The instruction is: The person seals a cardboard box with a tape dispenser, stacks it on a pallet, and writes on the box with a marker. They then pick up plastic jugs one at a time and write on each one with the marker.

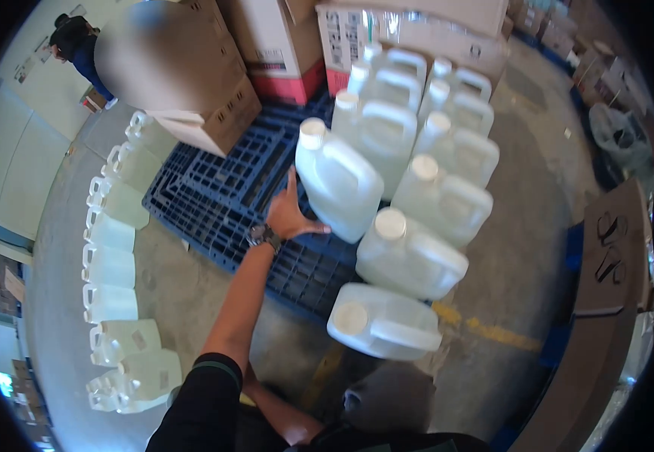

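My left hand [291, 216], with a watch on the wrist, reaches over the blue plastic pallet [217, 181]. Its thumb and fingers are spread beside the lower left side of a white-capped translucent jug [338, 181], and whether they touch it is unclear. That jug appears tilted at the left edge of a group of similar jugs [440, 196]. The nearest one [387, 320] is at the group's front end. Part of my right arm shows low in the frame behind my left arm; the fingers of my right hand are hidden.
A row of filled jugs [108, 260] lines the floor at left. Cardboard boxes [232, 113] stand on the pallet's far side, with a larger box [410, 38] behind the jugs. Brown cardboard [606, 279] is at right. A person [82, 56] bends at the upper left.
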{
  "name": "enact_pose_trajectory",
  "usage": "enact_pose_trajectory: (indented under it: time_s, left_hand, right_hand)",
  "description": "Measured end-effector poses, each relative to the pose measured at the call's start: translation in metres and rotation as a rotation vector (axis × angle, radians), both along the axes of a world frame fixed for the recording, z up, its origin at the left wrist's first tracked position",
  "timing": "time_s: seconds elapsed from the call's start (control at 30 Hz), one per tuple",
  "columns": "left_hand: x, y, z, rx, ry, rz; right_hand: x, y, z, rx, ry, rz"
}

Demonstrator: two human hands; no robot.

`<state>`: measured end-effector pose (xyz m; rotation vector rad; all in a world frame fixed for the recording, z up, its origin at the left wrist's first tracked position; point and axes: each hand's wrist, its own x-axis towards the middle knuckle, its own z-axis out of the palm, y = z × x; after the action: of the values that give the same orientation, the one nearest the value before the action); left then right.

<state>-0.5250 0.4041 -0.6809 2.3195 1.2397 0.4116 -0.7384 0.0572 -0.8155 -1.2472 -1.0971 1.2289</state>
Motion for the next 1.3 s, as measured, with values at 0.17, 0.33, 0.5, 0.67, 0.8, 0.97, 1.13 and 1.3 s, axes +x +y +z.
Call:
enact_pose_trajectory:
  time_s: [0.17,0.33,0.5,0.67,0.8,0.97,1.13,1.3]
  left_hand:
    - [0.020,0.003,-0.009,0.307,0.069,-0.035]
    - [0.048,-0.023,-0.026,0.057,0.045,0.209]
    - [0.031,-0.042,-0.020,0.107,-0.181,0.098]
    - [-0.072,-0.087,0.003,0.257,0.094,-0.241]
    - [-0.255,-0.147,0.023,0.380,0.227,-0.317]
    - [-0.522,-0.267,0.065,0.205,0.429,0.587]
    - [-0.612,-0.371,0.038,0.065,0.702,1.072]
    - [-0.613,-0.362,0.036,-0.279,0.559,1.104]
  right_hand:
    - [0.020,-0.002,-0.052,0.107,0.025,0.153]
    - [0.007,-0.008,-0.087,0.126,0.043,0.070]
    - [0.002,0.017,-0.070,0.188,-0.195,0.088]
    - [-0.028,0.018,-0.045,0.280,-0.247,0.150]
    - [-0.027,0.027,0.001,0.215,-0.222,0.081]
    - [-0.031,0.036,-0.008,0.075,-0.161,-0.002]
    - [-0.045,0.041,-0.030,0.049,-0.166,0.001]
    - [-0.046,0.048,-0.042,-0.064,-0.037,-0.038]
